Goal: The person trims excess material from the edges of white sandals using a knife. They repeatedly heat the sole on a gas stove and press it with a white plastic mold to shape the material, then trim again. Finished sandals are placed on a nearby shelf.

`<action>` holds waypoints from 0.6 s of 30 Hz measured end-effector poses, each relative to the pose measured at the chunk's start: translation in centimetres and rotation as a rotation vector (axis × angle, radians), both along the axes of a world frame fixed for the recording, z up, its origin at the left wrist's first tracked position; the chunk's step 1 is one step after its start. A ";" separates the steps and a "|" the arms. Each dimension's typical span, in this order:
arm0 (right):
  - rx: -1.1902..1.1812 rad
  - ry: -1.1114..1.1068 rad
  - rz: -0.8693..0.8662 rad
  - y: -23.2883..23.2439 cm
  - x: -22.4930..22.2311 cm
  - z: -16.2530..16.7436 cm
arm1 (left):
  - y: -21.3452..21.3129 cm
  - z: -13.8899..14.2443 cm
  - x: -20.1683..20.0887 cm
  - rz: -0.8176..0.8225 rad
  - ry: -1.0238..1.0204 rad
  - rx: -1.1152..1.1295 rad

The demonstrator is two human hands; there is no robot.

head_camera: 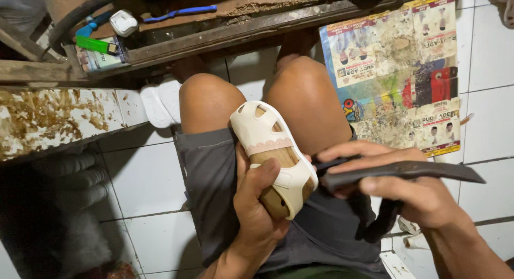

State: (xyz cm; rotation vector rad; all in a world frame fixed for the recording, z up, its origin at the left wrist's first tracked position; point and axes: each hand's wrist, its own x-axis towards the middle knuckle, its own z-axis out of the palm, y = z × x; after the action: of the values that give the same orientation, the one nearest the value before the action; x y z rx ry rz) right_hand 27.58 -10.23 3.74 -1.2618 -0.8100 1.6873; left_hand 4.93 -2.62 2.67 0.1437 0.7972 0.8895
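A small cream child's sandal with a pink scalloped strap sits stretched over a wooden last, resting on my lap between my knees. My left hand grips it from below at the heel end, thumb across the side strap. My right hand holds a long dark flat tool, its near end touching the sandal's side by the sole edge. A dark strip of material hangs under my right hand.
A worn wooden workbench ahead carries a green lighter, a blue-handled tool and a white object. A stained printed poster lies on the white tiled floor. A rusty white panel stands at left.
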 end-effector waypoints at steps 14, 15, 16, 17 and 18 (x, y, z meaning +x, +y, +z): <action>-0.086 -0.189 0.276 5.0 -0.3 0.9 | -0.2 -0.5 -0.2 -0.018 0.044 0.120; -0.088 -0.189 0.299 5.4 -0.2 1.1 | -0.3 -0.6 -0.2 -0.018 0.050 0.120; -0.060 -0.274 0.396 5.8 -0.2 1.2 | -0.3 -0.7 -0.2 -0.019 0.062 0.114; -0.033 -0.361 0.487 6.2 -0.1 1.4 | -0.3 -0.7 -0.3 -0.025 0.071 0.107; -0.002 -0.453 0.578 6.4 0.0 1.5 | -0.3 -0.8 -0.3 -0.042 0.076 0.112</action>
State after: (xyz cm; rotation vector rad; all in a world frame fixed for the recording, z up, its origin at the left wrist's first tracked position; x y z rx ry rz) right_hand 27.54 -3.80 5.25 -1.5346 -1.5621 1.8527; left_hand 4.58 -2.90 1.91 0.2930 0.8121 0.8929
